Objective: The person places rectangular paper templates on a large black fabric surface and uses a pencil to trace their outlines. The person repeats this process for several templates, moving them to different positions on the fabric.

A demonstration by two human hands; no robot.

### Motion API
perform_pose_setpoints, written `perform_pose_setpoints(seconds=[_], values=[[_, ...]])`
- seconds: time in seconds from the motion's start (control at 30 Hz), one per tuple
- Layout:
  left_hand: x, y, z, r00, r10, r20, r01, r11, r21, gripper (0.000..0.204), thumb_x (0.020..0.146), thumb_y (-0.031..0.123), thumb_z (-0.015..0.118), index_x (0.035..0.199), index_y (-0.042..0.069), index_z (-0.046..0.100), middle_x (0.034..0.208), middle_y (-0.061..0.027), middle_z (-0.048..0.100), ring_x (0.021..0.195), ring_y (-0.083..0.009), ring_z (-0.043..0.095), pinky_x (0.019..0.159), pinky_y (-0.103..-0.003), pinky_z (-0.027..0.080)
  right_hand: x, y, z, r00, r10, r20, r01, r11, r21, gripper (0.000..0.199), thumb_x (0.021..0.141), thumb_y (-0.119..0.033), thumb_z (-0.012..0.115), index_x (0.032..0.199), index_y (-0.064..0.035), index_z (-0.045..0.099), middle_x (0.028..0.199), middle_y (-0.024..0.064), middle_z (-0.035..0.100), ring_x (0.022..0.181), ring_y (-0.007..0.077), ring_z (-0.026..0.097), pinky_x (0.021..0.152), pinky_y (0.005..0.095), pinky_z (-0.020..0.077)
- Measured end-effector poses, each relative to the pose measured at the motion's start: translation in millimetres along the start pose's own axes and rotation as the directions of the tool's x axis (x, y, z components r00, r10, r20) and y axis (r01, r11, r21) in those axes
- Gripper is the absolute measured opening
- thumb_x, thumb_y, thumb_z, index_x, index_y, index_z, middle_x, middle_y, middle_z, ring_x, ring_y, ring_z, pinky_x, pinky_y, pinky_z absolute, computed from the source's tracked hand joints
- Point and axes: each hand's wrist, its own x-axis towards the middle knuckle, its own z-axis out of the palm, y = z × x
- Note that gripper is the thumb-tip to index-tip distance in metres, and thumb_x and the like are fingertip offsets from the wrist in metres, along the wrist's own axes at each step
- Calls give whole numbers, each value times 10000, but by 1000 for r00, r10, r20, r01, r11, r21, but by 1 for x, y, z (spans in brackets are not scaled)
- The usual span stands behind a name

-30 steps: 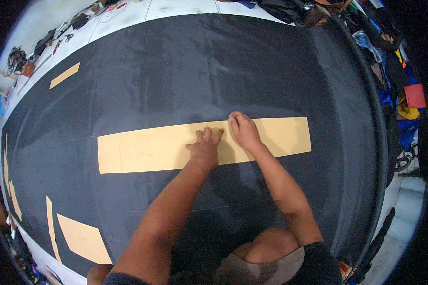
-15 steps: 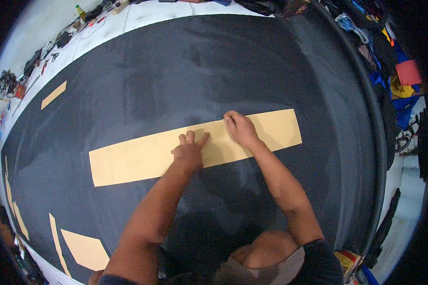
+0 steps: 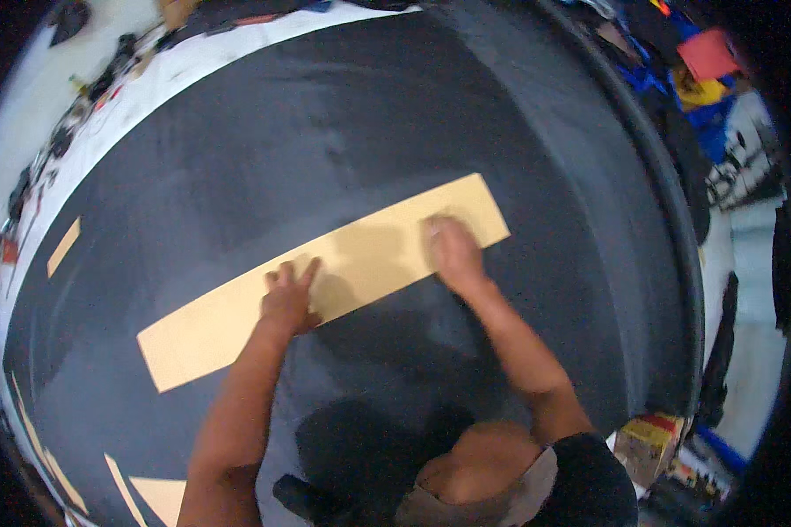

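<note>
A long, pale yellow card strip [image 3: 369, 246] lies slantwise on a wide sheet of black fabric [image 3: 228, 176]. My left hand [image 3: 288, 297] rests on the strip left of its middle, fingers spread and pressing it flat. Over the strip's right part, my right hand [image 3: 453, 250] is closed, its fingers curled and smeared by motion. Whatever it may hold is hidden under the fingers.
Smaller yellow card pieces lie on the fabric: one short strip [image 3: 64, 247] at far left, others [image 3: 156, 499] at lower left. A thick black fabric roll [image 3: 650, 149] runs along the right. Tools and clutter line the white table edge [image 3: 163, 92].
The view has turned, so the strip appears more slanted. My right hand has moved from the strip's far edge toward its right end. My left hand is still spread on the strip.
</note>
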Motion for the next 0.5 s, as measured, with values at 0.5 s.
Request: perform_pose_setpoints(seconds=[0.5], values=[[-3, 27, -19, 996, -15, -89, 14, 1000, -2, 1011, 734, 350, 842, 1568, 274, 276, 1533, -246, 278, 1380, -463, 327, 1088, -543, 421, -47, -7, -13, 972, -228, 51, 233, 958, -168, 337, 846, -132, 629, 1175, -58, 639, 1216, 129, 623, 1178, 314, 569, 1055, 512, 386]])
